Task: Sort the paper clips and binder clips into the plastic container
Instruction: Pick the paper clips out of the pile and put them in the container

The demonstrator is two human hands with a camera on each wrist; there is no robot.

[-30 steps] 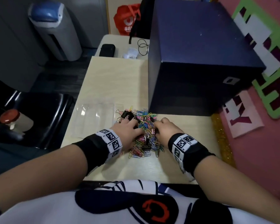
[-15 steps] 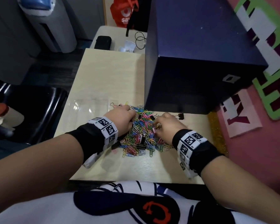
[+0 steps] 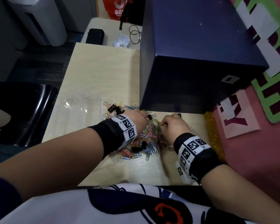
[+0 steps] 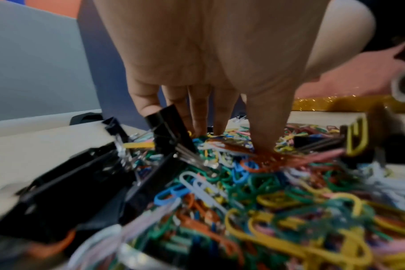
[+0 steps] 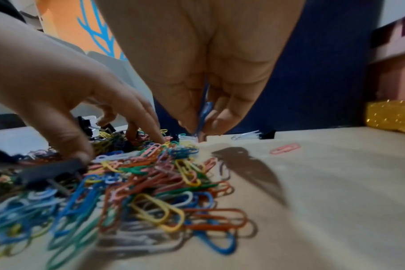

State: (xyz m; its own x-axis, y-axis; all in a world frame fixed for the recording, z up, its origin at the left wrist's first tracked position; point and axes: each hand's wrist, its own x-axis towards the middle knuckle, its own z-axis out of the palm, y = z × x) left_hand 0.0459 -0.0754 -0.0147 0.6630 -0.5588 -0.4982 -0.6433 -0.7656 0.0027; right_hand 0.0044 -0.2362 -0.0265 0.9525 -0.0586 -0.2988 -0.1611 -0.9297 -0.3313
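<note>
The right hand [image 5: 204, 76] has closed thumb and fingers on a single blue paper clip [image 5: 205, 111], held upright just above the surface [image 3: 103, 75] at the pile's 3 o'clock edge. Half a second ago that hand lay lower against the heap with nothing visibly separated; now one clip is lifted clear, so the sorting has produced its first candidate for the container. The left hand [image 4: 208, 60] has shifted from the pile's 10 o'clock side toward its centre. Its fingers are spread and pressed straight down into the paper clips [image 3: 149, 139], gripping nothing that I can see, with a black binder clip [image 4: 166, 127] leaning against the little finger.

Outward from the hands, the heap is still mixed. More binder clips lie at its 11 o'clock corner [image 3: 114, 109] and near its 6 o'clock edge [image 3: 137, 147]. One stray binder clip [image 5: 266, 134] and a lone pink paper clip [image 5: 286, 148] sit apart at 2 o'clock, by the dark blue box [image 3: 200, 62].

The clear plastic container [image 3: 81, 110] lies at 9 o'clock of the pile, just beside it. No clips can be made out inside it, so the task looks barely begun; the held clip would need to cross over the left hand to reach it.
</note>
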